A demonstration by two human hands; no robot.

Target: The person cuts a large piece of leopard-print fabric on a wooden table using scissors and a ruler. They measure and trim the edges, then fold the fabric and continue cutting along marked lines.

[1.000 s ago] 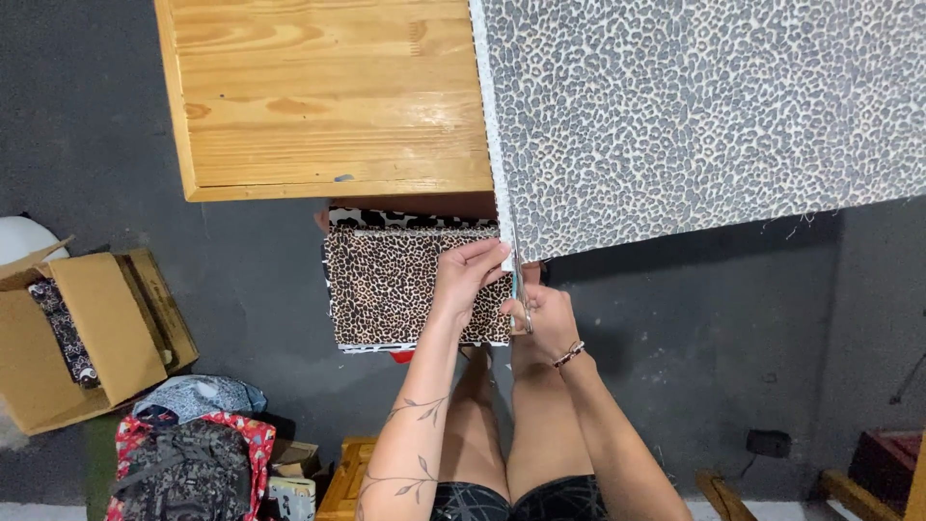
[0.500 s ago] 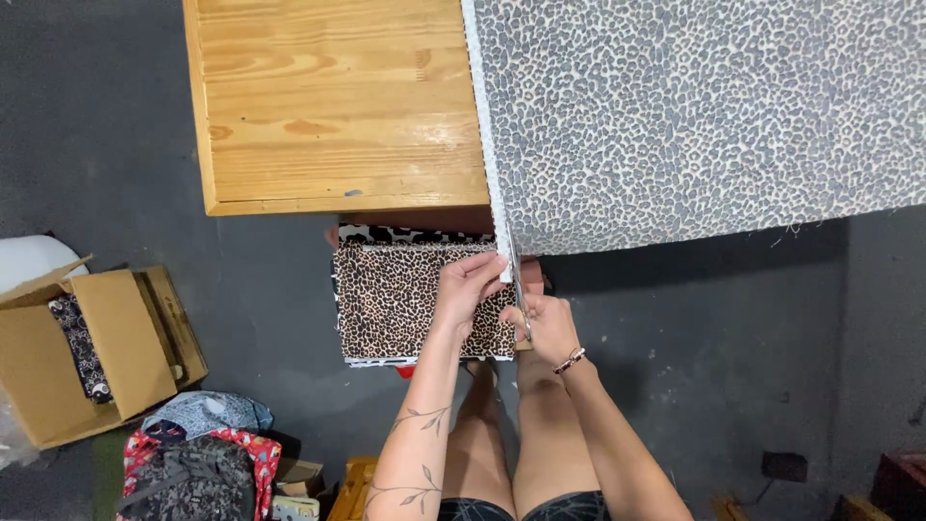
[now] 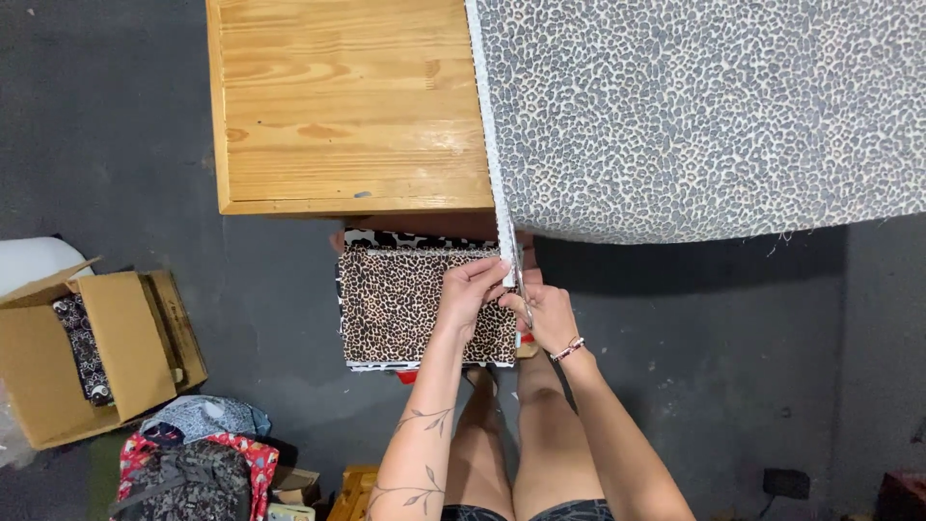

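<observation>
Leftmost, an open cardboard box [image 3: 92, 347] sits on the dark floor [image 3: 116, 145] with patterned cloth inside, and nearer lies a heap of bright printed fabrics [image 3: 193, 458]. Farther off stands a bare wooden table [image 3: 347, 106], with a grey leopard-print fabric [image 3: 694, 116] draped over its right part and hanging off the near edge. Below the table edge, a stack of folded brown leopard-print cloth [image 3: 405, 304] rests just beyond the person's knees. The left hand [image 3: 473, 289] pinches the white selvedge strip [image 3: 502, 232] that hangs down from the grey fabric's left edge, fingers together on it. Just to its right, touching it, the right hand [image 3: 545, 314] is closed around a pair of scissors [image 3: 519, 285] whose blades point up the strip; whether the blades are apart cannot be told.
</observation>
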